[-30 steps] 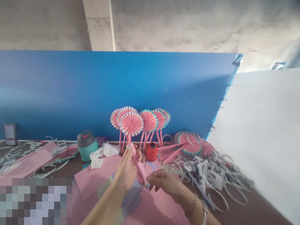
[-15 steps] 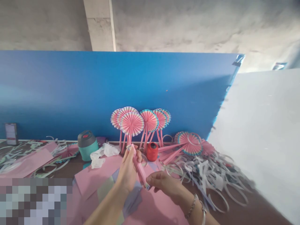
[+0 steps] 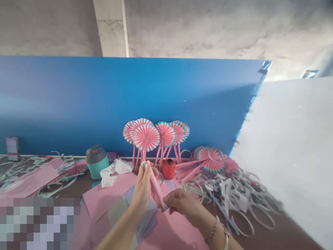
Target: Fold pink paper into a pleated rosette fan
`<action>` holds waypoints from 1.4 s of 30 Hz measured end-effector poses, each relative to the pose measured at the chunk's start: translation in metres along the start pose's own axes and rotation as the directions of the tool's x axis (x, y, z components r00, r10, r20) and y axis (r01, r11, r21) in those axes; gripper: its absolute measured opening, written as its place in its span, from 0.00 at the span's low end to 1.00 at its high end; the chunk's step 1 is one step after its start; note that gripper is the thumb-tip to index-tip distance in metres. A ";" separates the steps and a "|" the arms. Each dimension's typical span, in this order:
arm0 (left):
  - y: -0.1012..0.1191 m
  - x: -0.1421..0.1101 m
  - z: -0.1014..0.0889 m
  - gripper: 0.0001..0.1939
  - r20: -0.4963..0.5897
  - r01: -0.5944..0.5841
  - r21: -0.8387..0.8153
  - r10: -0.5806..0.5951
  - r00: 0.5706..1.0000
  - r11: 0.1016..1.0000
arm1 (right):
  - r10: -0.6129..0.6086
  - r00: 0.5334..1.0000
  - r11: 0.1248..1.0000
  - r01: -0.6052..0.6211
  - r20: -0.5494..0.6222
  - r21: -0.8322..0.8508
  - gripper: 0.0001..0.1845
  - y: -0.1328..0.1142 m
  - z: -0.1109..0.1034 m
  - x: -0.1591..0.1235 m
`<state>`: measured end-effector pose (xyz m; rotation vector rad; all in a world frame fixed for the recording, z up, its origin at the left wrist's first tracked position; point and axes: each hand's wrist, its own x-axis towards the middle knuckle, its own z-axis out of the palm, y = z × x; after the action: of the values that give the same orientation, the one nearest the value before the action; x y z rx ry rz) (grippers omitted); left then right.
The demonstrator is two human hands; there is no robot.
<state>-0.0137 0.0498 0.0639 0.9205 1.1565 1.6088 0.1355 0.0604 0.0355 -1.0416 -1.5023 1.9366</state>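
A narrow strip of folded pink paper [image 3: 156, 186] runs slantwise between my two hands above the table. My left hand [image 3: 142, 187] is closed round its upper end, thumb along the paper. At the lower end, which shows coloured edges, my right hand [image 3: 180, 203] pinches the paper between thumb and fingers. Beneath lie pink paper sheets [image 3: 177, 229] and a few purple and green ones [image 3: 117, 211]. Just behind the hands stands a red spool of thread [image 3: 169, 169].
Round pink pleated fans [image 3: 146, 138] lean on the blue partition [image 3: 161, 90]; more fans [image 3: 210, 159] lie to the right. A heap of white paper strips [image 3: 234, 198] covers the right side. At left are a teal flask [image 3: 97, 161], white tissue [image 3: 117, 170] and a phone [image 3: 12, 148].
My left hand has shifted slightly along the upper end of the folded paper, its thumb straighter now. The right hand keeps its pinch, almost unmoved.
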 end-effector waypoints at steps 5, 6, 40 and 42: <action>-0.003 0.002 0.000 0.23 0.050 0.035 -0.090 -0.030 0.998 0.995 | 0.012 0.999 0.999 -0.010 -0.038 0.038 0.24 0.002 -0.001 0.002; -0.003 0.002 -0.001 0.22 0.066 0.042 -0.111 -0.034 0.997 0.993 | 0.007 0.999 0.999 -0.005 -0.049 0.038 0.24 0.004 -0.001 0.004; 0.029 -0.010 0.002 0.17 0.110 0.114 -0.374 -0.078 0.991 0.920 | -0.094 0.978 0.884 -0.003 -0.185 -0.467 0.23 0.000 0.004 0.000; 0.029 -0.010 0.001 0.17 0.106 0.107 -0.380 -0.071 0.992 0.919 | -0.147 0.972 0.840 0.025 -0.184 -0.542 0.21 -0.001 0.006 -0.001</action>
<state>-0.0172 0.0366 0.0919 0.6647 0.7674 1.6259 0.1309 0.0562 0.0372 -1.3365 -1.9735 1.2995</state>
